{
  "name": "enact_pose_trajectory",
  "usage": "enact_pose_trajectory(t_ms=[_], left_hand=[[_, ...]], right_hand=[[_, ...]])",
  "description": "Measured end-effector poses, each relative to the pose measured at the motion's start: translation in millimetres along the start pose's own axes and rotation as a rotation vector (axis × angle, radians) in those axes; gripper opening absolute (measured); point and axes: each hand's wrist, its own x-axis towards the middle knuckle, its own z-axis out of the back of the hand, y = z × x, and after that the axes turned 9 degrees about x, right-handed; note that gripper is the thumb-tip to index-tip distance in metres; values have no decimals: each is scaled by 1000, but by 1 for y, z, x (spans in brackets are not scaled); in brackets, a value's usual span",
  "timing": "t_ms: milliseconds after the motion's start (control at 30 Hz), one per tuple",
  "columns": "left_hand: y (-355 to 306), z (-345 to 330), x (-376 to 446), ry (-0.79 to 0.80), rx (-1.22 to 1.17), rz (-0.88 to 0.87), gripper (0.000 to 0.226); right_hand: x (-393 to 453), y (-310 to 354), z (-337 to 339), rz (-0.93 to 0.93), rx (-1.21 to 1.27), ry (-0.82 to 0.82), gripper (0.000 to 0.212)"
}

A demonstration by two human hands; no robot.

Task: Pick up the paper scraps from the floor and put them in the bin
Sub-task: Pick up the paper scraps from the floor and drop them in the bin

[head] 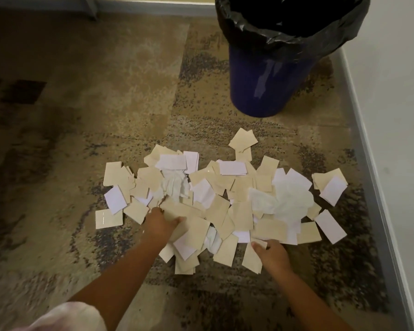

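left arm comes in from lower left, bare forearm, left hand (161, 222) just left of frame centre, fingers curled, pinching | right arm from the lower right edge; right hand (271, 255) lower centre-right, knuckles up, thumb and fingers pinched

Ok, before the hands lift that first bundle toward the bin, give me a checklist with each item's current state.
1. Left hand grips tan paper scraps: ok.
2. Right hand grips a scrap at the pile's near edge: ok, though its fingertips are hidden.
3. Blue bin upright, black liner open: ok.
4. Carpet between pile and bin free of obstacles: ok.
5. Room left inside the bin: cannot tell, interior dark.
6. Crumpled white tissue gathered: not ok, lying in the pile.
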Motion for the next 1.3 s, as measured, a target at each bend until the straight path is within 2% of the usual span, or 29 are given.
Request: enact_pose_trajectory(t_ms=[100, 167, 267, 333, 400, 500, 567, 667, 733, 833, 900, 1067, 1200, 1300], left_hand=[[-12, -5, -8, 62, -101, -22, 44], [-12, -12, -12, 119, -92, -65, 25], [-10, -18, -17, 137, -126, -67, 33], [-7, -21, -18, 125, -154, -51, 35], [-5, -19, -20, 117, -195, -46, 35], [6, -18, -20, 110, -277, -32, 36], [13, -19, -23, 110, -295, -18, 37], [22, -27, -26, 140, -290, -4, 37], [22, -32, -29, 163, -265, -29, 36], [15, -34, -33, 155, -233, -94, 34], [12, -29, -34, 101, -163, -143, 32], [11, -6, -41, -108, 60, -406, 18], [-13, 36, -47, -380, 136, -659, 13], [-59, 76, -47, -501, 116, -727, 18]], right_hand=[[-8, 8, -1, 57, 41, 92, 15], [-14, 12, -4, 11, 176, 167, 14], [-19, 8, -9, -114, 395, 229, 15], [-22, 9, -13, -125, 486, 233, 12], [-20, 12, -17, -105, 557, 156, 11], [-13, 15, -23, -66, 547, -115, 28], [-10, 19, -22, -53, 580, -219, 35], [-6, 31, -19, -63, 669, -165, 30], [-1, 40, -22, -42, 606, -95, 30], [12, 44, -25, -23, 419, -117, 57], [11, 48, -20, 0, 332, -148, 58], [-18, 62, 11, 152, 131, -165, 31], [-40, 76, 44, 259, 27, -193, 28], [-45, 105, 77, 322, 12, -238, 28]])
